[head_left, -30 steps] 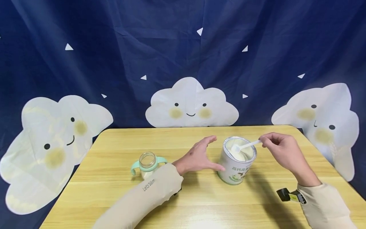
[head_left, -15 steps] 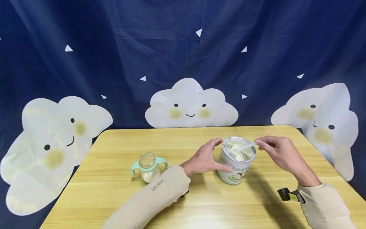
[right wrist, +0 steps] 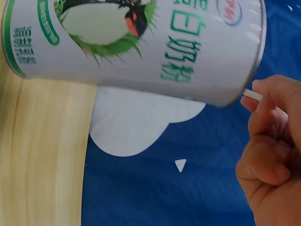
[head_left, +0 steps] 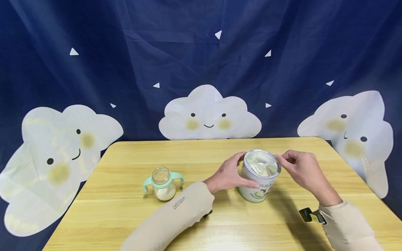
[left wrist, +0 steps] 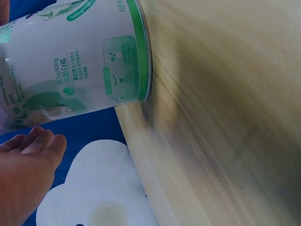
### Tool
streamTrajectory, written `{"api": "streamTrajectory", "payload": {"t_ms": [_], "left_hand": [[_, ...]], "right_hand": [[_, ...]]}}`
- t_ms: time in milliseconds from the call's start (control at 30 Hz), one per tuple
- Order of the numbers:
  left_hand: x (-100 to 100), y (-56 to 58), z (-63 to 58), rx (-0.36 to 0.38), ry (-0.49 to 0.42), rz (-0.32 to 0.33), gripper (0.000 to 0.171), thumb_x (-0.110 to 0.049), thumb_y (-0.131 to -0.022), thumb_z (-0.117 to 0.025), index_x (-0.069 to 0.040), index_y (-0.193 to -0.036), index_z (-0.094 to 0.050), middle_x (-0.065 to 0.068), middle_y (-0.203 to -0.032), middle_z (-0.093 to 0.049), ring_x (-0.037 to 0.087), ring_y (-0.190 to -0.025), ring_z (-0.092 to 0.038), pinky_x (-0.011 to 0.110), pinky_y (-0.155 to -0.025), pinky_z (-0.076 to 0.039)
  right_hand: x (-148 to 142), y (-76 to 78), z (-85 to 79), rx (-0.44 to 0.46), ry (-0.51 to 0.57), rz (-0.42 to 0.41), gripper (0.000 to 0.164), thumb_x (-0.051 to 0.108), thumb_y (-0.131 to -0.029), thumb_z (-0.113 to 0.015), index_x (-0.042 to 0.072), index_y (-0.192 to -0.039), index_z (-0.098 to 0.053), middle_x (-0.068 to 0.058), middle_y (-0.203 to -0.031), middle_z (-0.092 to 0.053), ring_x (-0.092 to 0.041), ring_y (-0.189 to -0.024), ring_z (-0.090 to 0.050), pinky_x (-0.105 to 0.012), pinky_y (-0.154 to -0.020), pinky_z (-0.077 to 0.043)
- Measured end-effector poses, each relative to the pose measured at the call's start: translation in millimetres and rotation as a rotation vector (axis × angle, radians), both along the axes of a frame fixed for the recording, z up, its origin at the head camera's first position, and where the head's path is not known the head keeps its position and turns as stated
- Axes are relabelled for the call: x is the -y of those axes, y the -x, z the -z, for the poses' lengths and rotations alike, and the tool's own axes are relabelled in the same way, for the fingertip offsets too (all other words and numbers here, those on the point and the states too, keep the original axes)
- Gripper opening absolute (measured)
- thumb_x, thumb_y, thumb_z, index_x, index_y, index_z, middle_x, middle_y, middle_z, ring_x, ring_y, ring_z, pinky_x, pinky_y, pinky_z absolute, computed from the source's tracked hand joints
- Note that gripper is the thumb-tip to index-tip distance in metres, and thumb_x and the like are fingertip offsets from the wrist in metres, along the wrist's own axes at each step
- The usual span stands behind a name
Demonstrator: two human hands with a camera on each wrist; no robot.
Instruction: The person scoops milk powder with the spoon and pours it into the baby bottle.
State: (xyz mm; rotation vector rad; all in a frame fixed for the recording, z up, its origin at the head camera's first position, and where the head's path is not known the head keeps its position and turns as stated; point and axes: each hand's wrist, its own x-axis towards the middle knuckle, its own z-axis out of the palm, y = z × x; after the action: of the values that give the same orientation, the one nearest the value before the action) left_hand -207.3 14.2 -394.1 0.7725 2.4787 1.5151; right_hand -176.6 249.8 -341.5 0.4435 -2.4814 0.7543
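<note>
A white milk powder can [head_left: 253, 190] with green print stands without a lid on the table, pale powder inside. My right hand [head_left: 303, 170] pinches the handle end of a white scoop [head_left: 269, 162], whose bowl is down in the powder. In the right wrist view the scoop's handle [right wrist: 253, 95] shows between thumb and forefinger at the rim. My left hand [head_left: 228, 175] is spread around the can's left side, thumb across its front. The left wrist view shows its fingertips [left wrist: 57, 143] close beside the can's wall [left wrist: 89, 61].
To the left stands a lidless baby bottle [head_left: 164, 191] with mint-green handles and pale contents low inside. The wooden table [head_left: 125, 167] ends at a dark blue curtain [head_left: 188, 52] printed with clouds.
My left hand has moved right, up to the can, its thumb now across the front. My right hand has shifted left toward the rim, and the scoop sits deeper in the powder.
</note>
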Motion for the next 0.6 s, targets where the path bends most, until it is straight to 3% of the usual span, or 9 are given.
{"api": "streamTrajectory", "payload": {"t_ms": [300,600], "left_hand": [[-3,-0.5,1.9,0.022,-0.06,-0.003,0.097,-0.031,-0.066,-0.096,-0.018,-0.148,-0.045,-0.008,-0.134,-0.057,0.01,-0.124,-0.053,0.028,-0.103,-0.044],[-7,0.5,4.5,0.033,-0.08,-0.017,0.092,-0.028,-0.066,-0.096,-0.016,-0.144,-0.049,-0.006,-0.129,-0.06,0.009,-0.118,-0.057,0.025,-0.099,-0.047]], "right_hand": [[17,2.1,-2.5,0.056,-0.016,0.023,0.025,0.02,-0.092,-0.072,0.012,-0.069,-0.067,0.01,-0.053,-0.05,-0.004,-0.048,-0.04,-0.025,-0.045,-0.035],[32,3.1,-6.9,0.093,-0.043,-0.023,0.024,0.017,-0.094,-0.069,0.011,-0.072,-0.067,0.009,-0.054,-0.048,-0.009,-0.049,-0.042,-0.025,-0.044,-0.035]]}}
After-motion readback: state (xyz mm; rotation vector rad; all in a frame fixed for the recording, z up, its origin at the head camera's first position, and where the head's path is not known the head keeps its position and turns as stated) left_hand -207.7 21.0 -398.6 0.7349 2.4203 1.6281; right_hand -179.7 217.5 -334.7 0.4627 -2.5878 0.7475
